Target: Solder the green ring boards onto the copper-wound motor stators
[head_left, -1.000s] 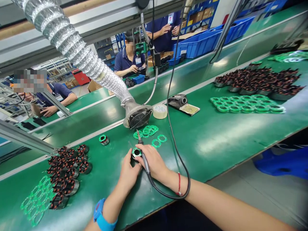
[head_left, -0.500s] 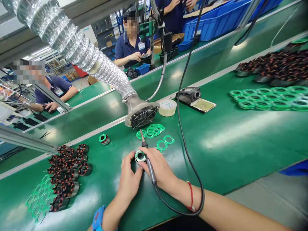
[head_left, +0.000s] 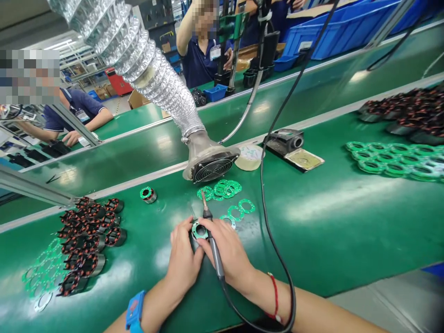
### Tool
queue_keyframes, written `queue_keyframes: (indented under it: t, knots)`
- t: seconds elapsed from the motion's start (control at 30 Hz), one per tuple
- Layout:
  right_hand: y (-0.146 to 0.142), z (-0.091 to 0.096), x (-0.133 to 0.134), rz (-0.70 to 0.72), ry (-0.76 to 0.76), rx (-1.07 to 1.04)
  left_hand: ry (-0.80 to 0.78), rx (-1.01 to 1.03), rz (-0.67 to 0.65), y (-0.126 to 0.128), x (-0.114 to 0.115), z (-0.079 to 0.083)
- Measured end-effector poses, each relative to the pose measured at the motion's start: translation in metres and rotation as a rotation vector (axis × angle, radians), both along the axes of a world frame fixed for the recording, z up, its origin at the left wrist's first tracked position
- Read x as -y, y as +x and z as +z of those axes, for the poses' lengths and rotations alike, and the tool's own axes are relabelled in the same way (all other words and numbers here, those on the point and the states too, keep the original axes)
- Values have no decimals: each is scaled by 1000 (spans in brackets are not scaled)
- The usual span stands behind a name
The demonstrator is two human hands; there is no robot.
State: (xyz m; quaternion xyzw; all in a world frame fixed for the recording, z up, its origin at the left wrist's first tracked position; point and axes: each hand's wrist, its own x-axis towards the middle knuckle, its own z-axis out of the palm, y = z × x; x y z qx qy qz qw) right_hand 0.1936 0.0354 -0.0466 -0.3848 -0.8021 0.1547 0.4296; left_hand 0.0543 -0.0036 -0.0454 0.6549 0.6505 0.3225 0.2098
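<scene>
My left hand (head_left: 182, 254) is closed around the left side of a small motor stator with a green ring circuit board (head_left: 194, 229) on its top. My right hand (head_left: 229, 252) grips a soldering iron (head_left: 215, 255), and its thumb and forefinger also press the stator's right side. The iron's tip points away from me, over loose green ring boards (head_left: 227, 188), apart from the stator. A second stator with a green ring on top (head_left: 148, 195) stands to the left. More ring boards (head_left: 247, 206) lie just beyond my right hand.
A fume extractor (head_left: 214, 167) hangs ahead on a foil duct. Behind are a tape roll (head_left: 249, 158) and a soldering iron stand (head_left: 289, 141). Stators (head_left: 92, 240) crowd the left; ring boards (head_left: 391, 159) and more stators (head_left: 412, 111) lie right. The iron's black cable (head_left: 265, 203) loops beside my right arm.
The camera view has shifted slightly. Both hands keep the stator between them, with the iron still in the right. A co-worker across the bench has raised an arm.
</scene>
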Motion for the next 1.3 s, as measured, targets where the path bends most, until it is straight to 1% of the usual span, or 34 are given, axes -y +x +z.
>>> queue_keyframes:
  t: [0.17,0.3,0.47,0.5,0.57,0.63,0.67,0.7,0.73,0.8,0.83,0.87,0.9,0.97,1.03,1.1,1.17,1.3]
  knots:
    - [0,-3,2,34,-15,19,43,-87,-17,1,-3,3]
    - [-1,-2,0,32,-3,25,41,-110,21,3,-2,6]
    - [-3,0,-1,57,24,17,30,-123,-4,3,-2,3]
    - [-3,0,0,63,38,16,48,-134,-19,3,-3,2]
    - [0,-1,0,57,64,11,84,-175,-90,2,-6,3]
    - [6,-2,-3,6,83,-6,73,-245,-159,-2,-12,8]
    - [10,-2,-5,-20,94,-20,52,-294,-158,-7,-17,12]
    - [14,-3,-8,-57,105,-50,26,-351,-120,-13,-22,16]
    - [19,-3,-11,-85,98,-75,5,-413,-44,-22,-27,21]
    - [26,-2,-17,-137,34,-117,-24,-546,149,-43,-38,31]
    - [29,-2,-18,-149,5,-130,-49,-593,224,-55,-43,36]
    - [30,-2,-19,-152,-14,-138,-92,-616,262,-67,-48,40]
    - [31,-1,-19,-144,-19,-142,-158,-615,247,-79,-53,43]
    - [31,0,-17,-115,2,-137,-212,-596,211,-99,-64,50]
    - [29,0,-15,-87,36,-118,-243,-580,171,-114,-77,55]
    - [28,-1,-14,-77,83,-106,-256,-575,164,-124,-94,59]
    - [28,-4,-16,-90,133,-99,-252,-580,200,-131,-118,62]
    - [30,-11,-26,-110,225,-32,-220,-603,348,-138,-176,67]
